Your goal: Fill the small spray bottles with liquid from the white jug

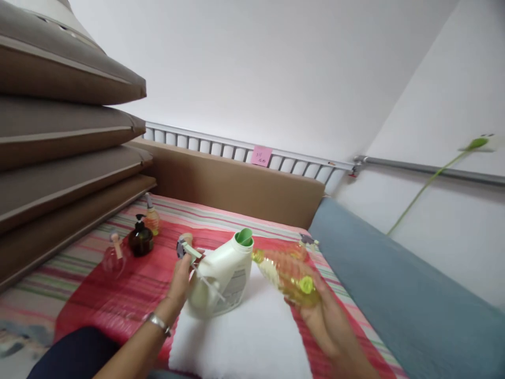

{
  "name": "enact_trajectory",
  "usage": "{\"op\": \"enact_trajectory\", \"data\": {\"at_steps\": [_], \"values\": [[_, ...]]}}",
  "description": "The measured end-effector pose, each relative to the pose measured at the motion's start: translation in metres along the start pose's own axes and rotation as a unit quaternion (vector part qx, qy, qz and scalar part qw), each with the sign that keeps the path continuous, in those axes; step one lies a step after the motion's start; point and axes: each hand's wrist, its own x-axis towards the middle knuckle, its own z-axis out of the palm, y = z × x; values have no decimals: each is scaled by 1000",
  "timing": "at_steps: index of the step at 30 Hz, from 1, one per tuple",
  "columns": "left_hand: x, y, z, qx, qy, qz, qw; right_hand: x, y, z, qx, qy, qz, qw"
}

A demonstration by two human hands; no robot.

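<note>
My left hand point(182, 279) is closed on a spray trigger head point(188, 250), whose thin dip tube hangs across the front of a white jug point(223, 268). The jug stands upright with an open green mouth. In my right hand point(321, 318) is a clear bottle point(286, 273) with a yellow tint, tipped over so that its neck points left towards the jug. A gap shows between that neck and the jug's mouth. Beneath the jug lies a white cloth point(240, 342). How much liquid the bottle holds I cannot tell.
At left on the red sheet point(94, 295) stand a dark pump bottle point(141, 239), a pink pump bottle point(114, 258) and an amber spray bottle point(152, 218). Another spray bottle point(302, 247) is behind my right hand. Stacked cushions point(71, 126) rise at left; a blue-grey panel point(394, 273) borders the right.
</note>
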Motion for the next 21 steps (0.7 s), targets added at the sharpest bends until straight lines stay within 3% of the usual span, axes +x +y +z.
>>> {"op": "enact_trajectory", "data": {"at_steps": [3, 7, 13, 21], "values": [[1, 13, -2, 3, 13, 40, 999, -20, 45, -12, 41, 22, 85, 995], [-4, 33, -7, 5, 21, 97, 995, -37, 80, -12, 43, 54, 128, 989], [-26, 57, -11, 36, 9, 195, 980, -49, 87, 5, 24, 64, 124, 990], [-43, 61, -7, 87, 13, 218, 972, -51, 86, 18, 39, 44, 110, 992]]}}
